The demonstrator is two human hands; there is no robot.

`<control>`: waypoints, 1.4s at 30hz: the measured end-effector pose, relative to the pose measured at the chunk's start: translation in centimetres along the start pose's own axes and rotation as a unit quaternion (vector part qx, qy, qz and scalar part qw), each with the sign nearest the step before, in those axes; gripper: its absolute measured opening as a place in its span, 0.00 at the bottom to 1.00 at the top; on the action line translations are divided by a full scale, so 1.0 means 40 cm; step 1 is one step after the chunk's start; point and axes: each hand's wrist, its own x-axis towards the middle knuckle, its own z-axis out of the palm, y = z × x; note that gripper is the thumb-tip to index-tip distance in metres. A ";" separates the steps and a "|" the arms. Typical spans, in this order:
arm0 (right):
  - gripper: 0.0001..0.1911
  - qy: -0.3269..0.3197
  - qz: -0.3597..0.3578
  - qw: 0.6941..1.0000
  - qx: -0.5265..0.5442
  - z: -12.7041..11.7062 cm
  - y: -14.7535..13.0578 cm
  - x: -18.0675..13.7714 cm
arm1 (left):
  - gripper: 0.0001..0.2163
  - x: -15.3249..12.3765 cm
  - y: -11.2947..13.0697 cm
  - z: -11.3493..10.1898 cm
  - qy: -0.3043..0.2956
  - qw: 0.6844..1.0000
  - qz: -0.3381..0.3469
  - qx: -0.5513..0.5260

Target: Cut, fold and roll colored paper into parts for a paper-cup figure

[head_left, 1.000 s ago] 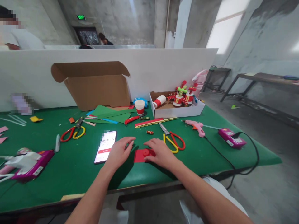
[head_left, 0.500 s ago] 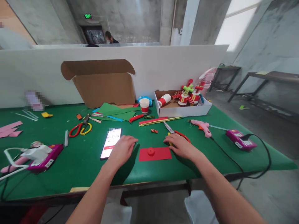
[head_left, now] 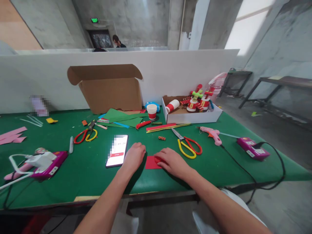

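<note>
A red paper rectangle (head_left: 150, 162) lies flat on the green table in front of me. My right hand (head_left: 172, 161) covers its right part, with thumb and fingers closed around a small round red cap (head_left: 158, 159). Most of that cap is hidden by the fingers. My left hand (head_left: 134, 156) rests just left of the paper, fingers curled together, with nothing visible in them. A lit phone (head_left: 117, 152) lies beside it. Scissors with red and yellow handles (head_left: 188, 146) lie open to the right of my right hand, and a small striped coil (head_left: 162, 138) lies beyond the paper.
Farther back are a paper cup (head_left: 151, 112), green paper sheets (head_left: 122, 116) and a white box (head_left: 195, 117) holding decorated cups. A pink glue gun (head_left: 213, 134) and a purple power strip (head_left: 253, 149) with a cable are at right. More scissors (head_left: 85, 136) lie left.
My right hand has moved left from the scissors onto the red paper and closed on the cap. The scissors are now uncovered. My left hand stays near the phone, fingers more curled.
</note>
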 end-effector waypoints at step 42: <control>0.12 -0.019 -0.022 0.998 0.063 -0.030 0.025 -0.005 | 0.06 -0.146 0.119 -0.156 -0.336 0.839 0.168 -0.394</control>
